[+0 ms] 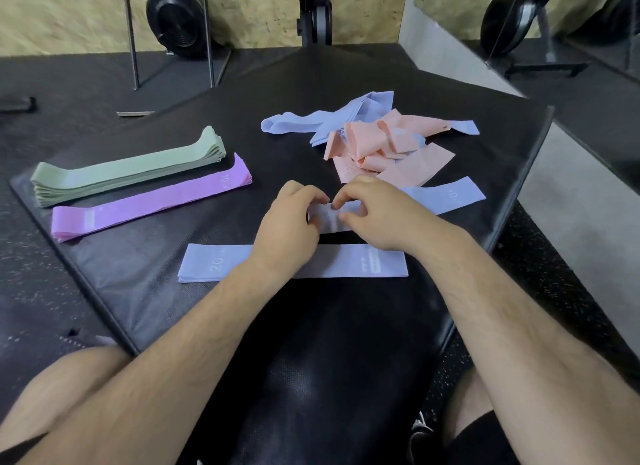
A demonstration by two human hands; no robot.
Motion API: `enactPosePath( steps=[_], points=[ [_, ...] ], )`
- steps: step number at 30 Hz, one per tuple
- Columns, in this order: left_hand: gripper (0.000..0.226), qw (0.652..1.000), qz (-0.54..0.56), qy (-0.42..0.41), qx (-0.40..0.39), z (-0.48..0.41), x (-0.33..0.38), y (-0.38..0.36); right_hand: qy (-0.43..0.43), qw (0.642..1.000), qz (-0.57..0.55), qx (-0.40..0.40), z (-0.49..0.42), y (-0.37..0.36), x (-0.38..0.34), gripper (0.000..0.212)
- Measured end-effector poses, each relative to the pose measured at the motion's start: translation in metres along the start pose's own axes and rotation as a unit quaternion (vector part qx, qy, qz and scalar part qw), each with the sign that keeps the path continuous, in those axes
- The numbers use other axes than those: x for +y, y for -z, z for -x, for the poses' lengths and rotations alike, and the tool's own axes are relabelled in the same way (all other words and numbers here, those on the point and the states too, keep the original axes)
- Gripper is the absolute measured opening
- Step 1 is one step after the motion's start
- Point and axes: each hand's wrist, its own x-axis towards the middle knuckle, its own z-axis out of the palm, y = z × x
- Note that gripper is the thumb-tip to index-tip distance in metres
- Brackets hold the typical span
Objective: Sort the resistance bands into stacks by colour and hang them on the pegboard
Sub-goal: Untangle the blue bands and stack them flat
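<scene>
Green stack (128, 166) and purple stack (152, 201) sit done at ten o'clock, while left hand (287, 218) and right hand (374, 211) pinch a blue band (446, 196); the one-o'clock pile (374, 142) lies unsorted.

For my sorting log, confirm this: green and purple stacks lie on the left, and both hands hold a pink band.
The band pinched by the left hand and right hand is blue, not pink, per the head view. The rest holds.
</scene>
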Motion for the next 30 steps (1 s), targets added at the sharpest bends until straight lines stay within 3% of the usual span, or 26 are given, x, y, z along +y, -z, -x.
enactPosePath(
  steps=[4, 10, 18, 23, 30],
  points=[
    [0.031, 0.997, 0.067, -0.023, 0.036, -0.002, 0.010, 0.007, 0.015, 1.000, -0.023, -0.002, -0.004, 0.000, 0.000, 0.031],
    [0.031, 0.992, 0.105, -0.028, 0.058, 0.002, 0.019, 0.014, -0.012, 0.999, -0.037, 0.004, -0.002, 0.009, 0.001, 0.008],
    [0.027, 0.989, 0.125, 0.011, 0.072, 0.008, 0.029, 0.023, -0.024, 0.998, 0.059, 0.014, 0.007, 0.020, 0.011, 0.009],
    [0.032, 0.973, 0.211, 0.055, 0.075, 0.008, 0.034, 0.040, 0.063, 0.992, 0.014, 0.110, 0.014, 0.032, 0.005, 0.014],
    [0.024, 0.951, 0.286, 0.085, 0.088, 0.016, 0.031, 0.075, 0.119, 0.986, -0.002, 0.116, 0.016, 0.043, -0.025, 0.011]
  ],
)
